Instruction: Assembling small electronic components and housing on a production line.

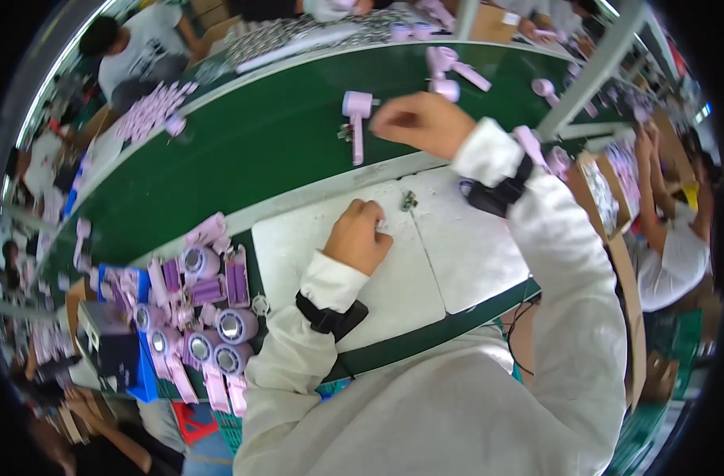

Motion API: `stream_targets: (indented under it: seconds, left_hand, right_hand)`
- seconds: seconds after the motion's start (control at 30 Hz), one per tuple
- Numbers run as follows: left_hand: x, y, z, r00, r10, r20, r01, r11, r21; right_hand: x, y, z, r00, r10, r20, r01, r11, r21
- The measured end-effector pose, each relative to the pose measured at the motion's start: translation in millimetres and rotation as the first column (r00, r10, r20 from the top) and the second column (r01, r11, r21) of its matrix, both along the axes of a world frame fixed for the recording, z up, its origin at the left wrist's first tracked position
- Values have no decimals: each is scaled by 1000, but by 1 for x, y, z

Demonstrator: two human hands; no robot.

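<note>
Resting on the white rectangular mat (342, 266) that covers the near part of the tabletop, the left hand (360, 236) is curled into a loose fist, fingertips pressed down on what look like tiny pale specks; whether it pinches one of them cannot be told. Just beyond the mat's middle seam, toward its far edge, lies a small dark cluster of metal screws or clips (409, 201), apart from both hands. To the left of the mat sits a crowded heap of pink plastic handheld fan bodies with round silver faces (211, 313), untouched.

Past the mat's far edge runs the dark green conveyor belt (251, 151). Over it the right hand (422, 121) is held with fingers bunched together, just beside a pink T-shaped plastic fan (356, 119) lying flat on the belt; the fingers appear closed, yet contact with the fan is not clear. Farther along the belt lie more pink fans (449, 70), well apart.

Done well, this step likely calls for steadying the fan by its handle before lifting, keeping the left hand planted on the mat so the loose small parts stay put, and clearing the belt's edge cleanly.
</note>
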State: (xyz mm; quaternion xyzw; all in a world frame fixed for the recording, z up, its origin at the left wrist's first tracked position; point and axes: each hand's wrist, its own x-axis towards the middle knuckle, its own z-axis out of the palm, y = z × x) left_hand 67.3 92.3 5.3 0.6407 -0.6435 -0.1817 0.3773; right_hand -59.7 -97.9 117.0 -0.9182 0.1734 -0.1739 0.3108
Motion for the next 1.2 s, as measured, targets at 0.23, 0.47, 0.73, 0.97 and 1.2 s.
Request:
stream_targets:
  seconds: [0.23,0.47,0.73,0.97,1.2]
  left_hand:
    - [-23,-11,-16,998,27,60,-17,988,-152]
    - [-32,7,-9,996,-4,-91,-3,997,-79]
    - [-32,-3,-2,844,-231,-484,92,951,-294]
    - [-25,8,23,806,-240,-542,211,971,-116]
    - [-58,24,26,596,-376,-710,486,872,-55]
  right_hand:
    - [-160,-16,-30,858,50,-511,-213,940,-267]
    - [-146,4,-22,873,-51,-484,-123,939,-322]
    - [-144,45,-17,942,-189,-279,194,981,-9]
    - [-150,104,-59,906,-407,-119,403,913,-53]
    - [-162,127,-35,908,-417,37,406,858,-315]
